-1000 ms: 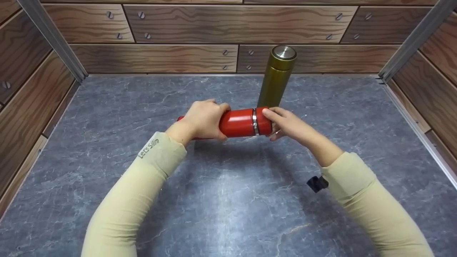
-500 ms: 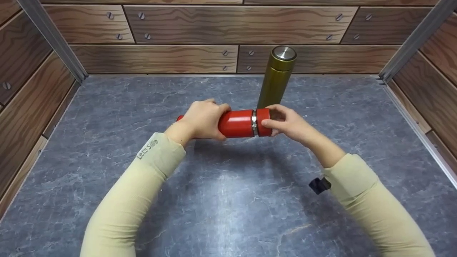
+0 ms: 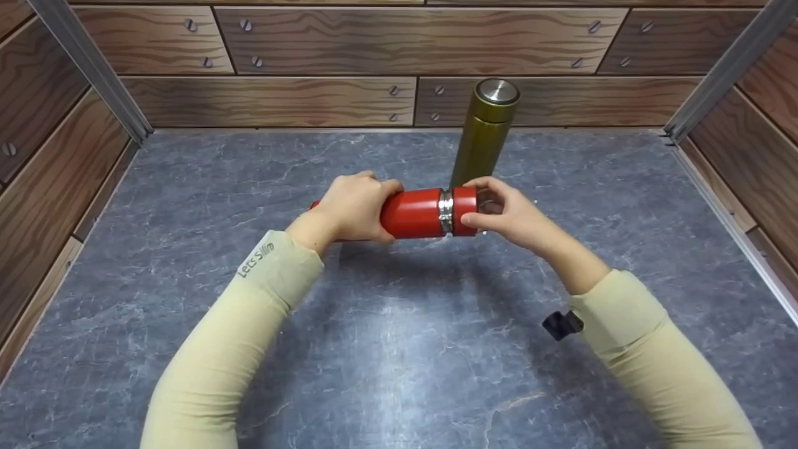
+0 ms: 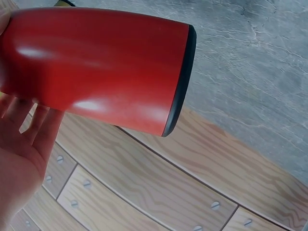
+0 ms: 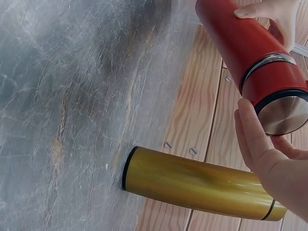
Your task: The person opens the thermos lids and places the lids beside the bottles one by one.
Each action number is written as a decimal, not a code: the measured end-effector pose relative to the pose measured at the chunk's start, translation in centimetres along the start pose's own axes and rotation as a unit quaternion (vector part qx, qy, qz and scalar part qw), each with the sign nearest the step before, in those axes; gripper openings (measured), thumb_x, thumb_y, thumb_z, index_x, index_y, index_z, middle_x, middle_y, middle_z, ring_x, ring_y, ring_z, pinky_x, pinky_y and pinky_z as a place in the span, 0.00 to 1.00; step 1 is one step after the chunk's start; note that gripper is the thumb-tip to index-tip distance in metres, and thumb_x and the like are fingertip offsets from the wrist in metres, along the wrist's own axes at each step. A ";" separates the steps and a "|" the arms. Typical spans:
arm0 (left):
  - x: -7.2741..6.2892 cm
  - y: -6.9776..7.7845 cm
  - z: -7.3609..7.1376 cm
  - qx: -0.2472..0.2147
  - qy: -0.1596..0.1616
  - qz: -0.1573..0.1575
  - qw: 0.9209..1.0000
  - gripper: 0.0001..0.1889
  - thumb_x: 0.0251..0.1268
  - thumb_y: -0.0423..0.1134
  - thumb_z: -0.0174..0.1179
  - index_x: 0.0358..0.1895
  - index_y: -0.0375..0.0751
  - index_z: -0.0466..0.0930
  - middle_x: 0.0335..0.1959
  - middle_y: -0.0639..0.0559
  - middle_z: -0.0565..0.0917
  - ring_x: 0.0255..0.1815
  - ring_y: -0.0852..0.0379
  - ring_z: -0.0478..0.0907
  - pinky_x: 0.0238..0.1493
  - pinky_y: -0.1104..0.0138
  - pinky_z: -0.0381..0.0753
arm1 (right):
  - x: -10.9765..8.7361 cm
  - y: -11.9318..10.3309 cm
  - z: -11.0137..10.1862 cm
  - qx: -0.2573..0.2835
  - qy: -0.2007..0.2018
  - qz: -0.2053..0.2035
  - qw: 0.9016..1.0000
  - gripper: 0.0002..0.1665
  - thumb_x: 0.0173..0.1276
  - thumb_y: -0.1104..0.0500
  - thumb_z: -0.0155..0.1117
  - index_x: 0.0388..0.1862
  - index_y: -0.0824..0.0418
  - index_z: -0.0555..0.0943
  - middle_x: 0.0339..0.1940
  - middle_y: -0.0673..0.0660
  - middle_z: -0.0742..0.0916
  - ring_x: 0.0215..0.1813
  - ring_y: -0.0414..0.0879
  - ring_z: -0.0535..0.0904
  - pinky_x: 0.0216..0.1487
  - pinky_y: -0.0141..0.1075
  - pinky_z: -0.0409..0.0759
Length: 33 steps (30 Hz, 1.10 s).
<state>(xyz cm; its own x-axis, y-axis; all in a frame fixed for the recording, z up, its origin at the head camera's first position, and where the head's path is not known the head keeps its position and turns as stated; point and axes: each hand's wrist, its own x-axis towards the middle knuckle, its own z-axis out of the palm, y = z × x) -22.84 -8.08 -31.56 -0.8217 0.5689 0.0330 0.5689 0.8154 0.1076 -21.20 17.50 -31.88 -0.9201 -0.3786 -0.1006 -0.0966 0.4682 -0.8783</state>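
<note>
Glossy red cylindrical bottle (image 3: 413,215), looks metal, lies roughly level between both hands, seemingly off the table (image 3: 386,374), black-rimmed base left, red cap (image 3: 465,212) with a steel end disc right. Shiny silver band (image 3: 445,212) shows between cap and body; can't tell if cap is loose. Left hand (image 3: 356,209) holds the body from above, fingers wrapped round it. Right hand (image 3: 514,217) pinches the cap, thumb near side, fingers far side. Handling guess: stiff, moderate weight, more if filled (contents not visible); smooth coat may slip, finish may scratch. Best hold: full wrap mid-body, plus opposed grip on cap sidewall. Tall gold metallic cylindrical bottle (image 3: 483,146) stands upright on the table beyond the cap. Wood-patterned panel wall (image 3: 424,40) at far edge.
</note>
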 end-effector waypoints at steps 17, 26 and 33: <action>-0.2 -0.7 0.2 -0.001 -0.007 -0.008 1.000 0.33 0.38 0.53 0.70 0.53 0.48 0.74 0.40 0.51 0.84 0.43 0.52 0.75 0.42 0.55 0.77 | 0.1 0.5 -0.2 -0.014 -0.007 -0.021 1.000 0.36 0.55 0.64 0.67 0.61 0.65 0.64 0.59 0.65 0.74 0.56 0.54 0.74 0.47 0.32 0.77; -0.5 -1.6 0.0 -0.010 0.004 -0.033 0.999 0.33 0.39 0.53 0.69 0.54 0.48 0.74 0.41 0.50 0.84 0.44 0.51 0.75 0.42 0.54 0.78 | -0.2 0.6 -0.4 -0.029 -0.018 -0.001 0.999 0.40 0.54 0.63 0.67 0.64 0.65 0.61 0.59 0.66 0.73 0.59 0.56 0.73 0.53 0.40 0.77; -0.5 -2.2 -0.2 -0.036 0.020 -0.061 0.997 0.35 0.42 0.53 0.68 0.58 0.45 0.72 0.45 0.47 0.83 0.46 0.49 0.75 0.45 0.54 0.78 | -0.3 0.7 -0.5 -0.066 -0.027 0.011 0.997 0.42 0.53 0.62 0.67 0.66 0.66 0.61 0.59 0.66 0.72 0.60 0.57 0.71 0.56 0.44 0.72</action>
<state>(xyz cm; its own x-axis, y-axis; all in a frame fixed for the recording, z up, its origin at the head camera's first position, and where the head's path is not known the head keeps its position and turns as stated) -23.70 -10.17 -31.64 -0.8863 0.4598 0.0555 0.4617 0.8678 0.1836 -21.17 18.35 -32.18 -0.9013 -0.4076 -0.1465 -0.1298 0.5769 -0.8064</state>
